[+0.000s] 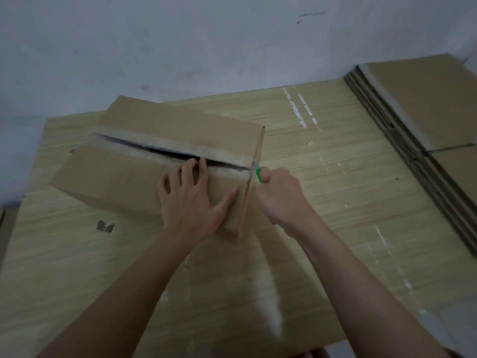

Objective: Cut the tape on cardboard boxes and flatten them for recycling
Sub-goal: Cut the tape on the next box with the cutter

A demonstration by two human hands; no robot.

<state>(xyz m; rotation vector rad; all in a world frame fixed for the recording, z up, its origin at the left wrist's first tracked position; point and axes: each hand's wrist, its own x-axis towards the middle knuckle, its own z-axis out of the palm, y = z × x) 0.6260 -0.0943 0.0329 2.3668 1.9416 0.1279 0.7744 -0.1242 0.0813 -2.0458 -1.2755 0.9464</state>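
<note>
The box (160, 151) sits on the desk (322, 202), toward the left and far side, and the top seam is already split: a dark gap runs along most of its length between the two flaps, with strips of tape (222, 151) clinging to both edges. The left hand (191, 197) lies flat on the near flap, fingers spread, fingertips right at the slit, pinning the box down; that grip holds nothing, it only presses. The right hand (278, 195) is wrapped tight round a green knife (259, 174), its tip at the right end of the seam, just where the top meets the end wall of the box. So the long cut looks all but done, and by my reading the tape folded over the right end is what's being dealt with now. The box stands at full height, so the bottom and the flattening itself are yet to come. Far right, a stack (413, 120) of flattened boxes lies on the desk, which suggests several are finished. Whether more boxes wait out of view I can't tell.
</note>
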